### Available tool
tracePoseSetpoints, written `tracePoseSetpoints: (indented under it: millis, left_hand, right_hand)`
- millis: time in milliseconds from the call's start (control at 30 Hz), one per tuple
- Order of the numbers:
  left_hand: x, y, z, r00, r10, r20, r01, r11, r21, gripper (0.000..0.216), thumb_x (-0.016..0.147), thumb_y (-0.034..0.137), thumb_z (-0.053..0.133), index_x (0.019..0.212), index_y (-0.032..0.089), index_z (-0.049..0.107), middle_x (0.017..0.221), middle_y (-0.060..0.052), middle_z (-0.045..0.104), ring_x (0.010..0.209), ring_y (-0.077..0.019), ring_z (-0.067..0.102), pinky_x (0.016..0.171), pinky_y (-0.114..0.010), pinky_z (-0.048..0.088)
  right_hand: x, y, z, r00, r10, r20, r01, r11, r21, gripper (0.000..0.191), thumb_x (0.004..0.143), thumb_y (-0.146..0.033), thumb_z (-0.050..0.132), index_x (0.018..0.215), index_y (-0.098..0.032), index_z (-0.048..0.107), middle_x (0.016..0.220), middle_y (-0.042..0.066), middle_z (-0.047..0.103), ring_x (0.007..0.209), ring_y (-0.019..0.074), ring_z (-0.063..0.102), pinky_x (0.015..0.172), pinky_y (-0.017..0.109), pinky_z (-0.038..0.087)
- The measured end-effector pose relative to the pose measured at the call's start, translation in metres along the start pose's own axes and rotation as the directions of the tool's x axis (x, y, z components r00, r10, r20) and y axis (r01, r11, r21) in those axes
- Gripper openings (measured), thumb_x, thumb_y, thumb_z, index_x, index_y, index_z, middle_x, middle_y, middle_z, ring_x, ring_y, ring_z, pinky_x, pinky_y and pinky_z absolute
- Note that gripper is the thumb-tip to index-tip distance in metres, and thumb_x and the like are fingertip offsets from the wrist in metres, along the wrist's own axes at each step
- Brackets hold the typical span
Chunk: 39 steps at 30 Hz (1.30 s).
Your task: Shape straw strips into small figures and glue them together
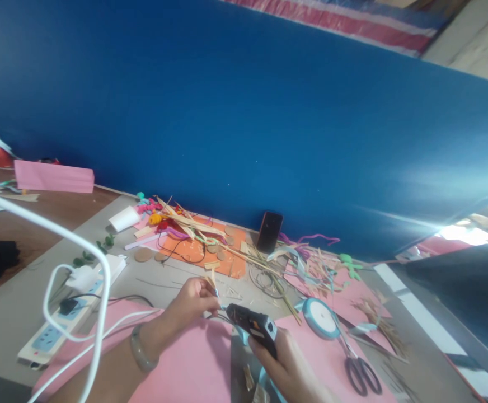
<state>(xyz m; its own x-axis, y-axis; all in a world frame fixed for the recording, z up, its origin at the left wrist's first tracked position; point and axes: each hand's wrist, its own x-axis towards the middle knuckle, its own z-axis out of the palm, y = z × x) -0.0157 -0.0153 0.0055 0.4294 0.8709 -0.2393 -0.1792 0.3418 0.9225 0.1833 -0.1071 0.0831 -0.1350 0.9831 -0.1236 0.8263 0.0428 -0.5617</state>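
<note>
My left hand [191,302], a grey bangle [142,348] on its wrist, is closed in a pinch on a small straw-coloured strip [213,277] with a bit of blue at its base. My right hand [286,361] grips a black glue gun [253,323], its nozzle pointing left, close to the left fingertips. Whether the nozzle touches the piece, I cannot tell. Below both hands lie pink sheets [185,364]. Blue ribbon [271,383] trails beneath the right hand, beside its spool [320,318].
Scissors [362,376] lie at the right front. A power strip [65,313] with white cables [103,302] crosses the left side. Behind are an orange sheet [238,260] under straw strips, a leaning phone [270,230], a white cup [124,219] and a blue partition [227,112].
</note>
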Motion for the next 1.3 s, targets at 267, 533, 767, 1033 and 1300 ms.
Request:
tracePoseSetpoints:
  millis: [267,533,767,1033,1300]
  left_hand:
    - [-0.002,0.003,0.002,1.000,0.015,-0.003,-0.015,1.000,0.023,0.009,0.064,0.013,0.064,0.069,0.015,0.057,0.052,0.001,0.062,0.050,-0.0123,0.059,0.048,-0.020,0.041]
    - [0.002,-0.001,0.001,0.999,0.047,0.011,-0.047,0.999,0.021,0.010,0.062,0.012,0.064,0.067,0.015,0.056,0.050,0.001,0.061,0.049,-0.0121,0.058,0.048,-0.019,0.040]
    - [0.003,0.000,0.001,0.999,0.033,-0.002,-0.033,0.999,0.031,0.010,0.062,0.011,0.064,0.067,0.015,0.055,0.049,0.001,0.061,0.048,-0.0125,0.058,0.047,-0.020,0.041]
    - [0.003,-0.001,0.000,0.999,0.036,0.011,-0.037,0.996,0.076,0.012,0.061,0.013,0.067,0.067,0.015,0.057,0.050,0.000,0.064,0.049,-0.0132,0.059,0.048,-0.020,0.040]
    - [0.004,-0.003,0.000,0.999,0.050,0.015,-0.051,0.998,0.037,0.010,0.062,0.013,0.066,0.066,0.015,0.057,0.049,0.001,0.062,0.049,-0.0135,0.059,0.049,-0.021,0.043]
  right_hand:
    - [-0.001,-0.002,0.000,0.999,0.031,-0.007,-0.031,0.999,-0.020,0.027,0.087,-0.036,0.044,0.068,-0.020,0.053,0.062,0.000,0.062,0.054,0.0140,0.054,0.049,0.023,0.038]
    - [0.002,-0.002,0.000,1.000,0.001,-0.002,-0.001,1.000,-0.005,0.025,0.087,-0.034,0.047,0.067,-0.020,0.050,0.058,-0.002,0.058,0.051,0.0128,0.051,0.048,0.023,0.036]
    - [0.001,-0.010,0.001,1.000,-0.012,-0.024,0.012,0.999,-0.030,0.023,0.088,-0.031,0.046,0.068,-0.020,0.049,0.056,-0.004,0.053,0.046,0.0105,0.044,0.048,0.023,0.032]
    - [0.002,0.000,0.009,0.993,-0.011,-0.116,0.010,1.000,-0.004,0.021,0.087,-0.032,0.047,0.069,-0.021,0.052,0.058,-0.002,0.058,0.050,0.0130,0.050,0.048,0.024,0.033]
    - [0.003,-0.005,0.003,1.000,-0.027,-0.013,0.027,1.000,0.011,0.022,0.087,-0.031,0.046,0.067,-0.021,0.049,0.057,-0.002,0.056,0.049,0.0124,0.049,0.048,0.023,0.034]
